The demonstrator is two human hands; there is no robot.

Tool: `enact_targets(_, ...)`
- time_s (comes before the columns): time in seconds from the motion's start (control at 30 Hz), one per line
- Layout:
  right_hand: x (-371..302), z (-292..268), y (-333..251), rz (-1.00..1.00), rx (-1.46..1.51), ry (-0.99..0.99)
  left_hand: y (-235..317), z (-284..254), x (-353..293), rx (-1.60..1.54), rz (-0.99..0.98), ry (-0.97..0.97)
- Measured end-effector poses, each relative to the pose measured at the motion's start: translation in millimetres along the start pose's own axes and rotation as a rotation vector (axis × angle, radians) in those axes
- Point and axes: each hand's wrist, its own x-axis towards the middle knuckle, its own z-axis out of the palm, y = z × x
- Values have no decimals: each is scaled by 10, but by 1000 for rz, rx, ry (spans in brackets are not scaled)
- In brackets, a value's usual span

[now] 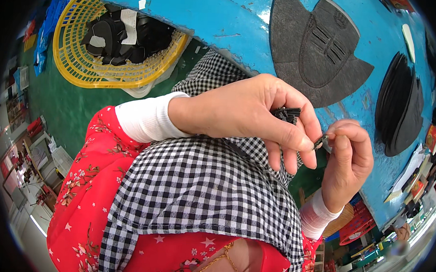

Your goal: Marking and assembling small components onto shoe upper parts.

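My left hand (253, 108) is closed round a bundle of small black strips (288, 114), whose ends stick out between thumb and fingers. A small dark piece (320, 141) lies between the fingertips of both hands. My right hand (347, 158) pinches it with thumb and forefinger; its exact kind is too small to make out. Just beyond the hands, a dark grey shoe upper piece (319, 53) with stitching and a row of slits lies flat on the blue table (218, 19).
A stack of curved black pieces (399, 105) stands at the table's right, near a white handled tool (408, 42). On the left, a yellow basket (66, 56) holds black pieces. A red basket (359, 225) sits below the table's right edge. The checked apron (211, 184) covers my lap.
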Motion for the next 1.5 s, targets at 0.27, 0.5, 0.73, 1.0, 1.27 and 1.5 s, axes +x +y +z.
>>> enact_targets(0.27,-2,83,-26,-256,-293,-44,-60,7,-3,62,34,0)
enact_targets(0.5,-21,46,-1,-78,-219,3,-58,-7,-21,43,-5,3)
enact_targets(0.73,-212,-144,12,201,71,12,-75,7,-11,43,-1,-32)
enact_targets(1.0,-450,-517,-70,226,-756,-426,-84,31,-8,64,4,-70)
enact_targets(1.27,-363,-94,-142,-367,-479,-48,-104,76,9,153,57,-58)
enact_targets(1.5,-250,67,-4,-393,-561,15,-127,51,-24,218,116,-45)
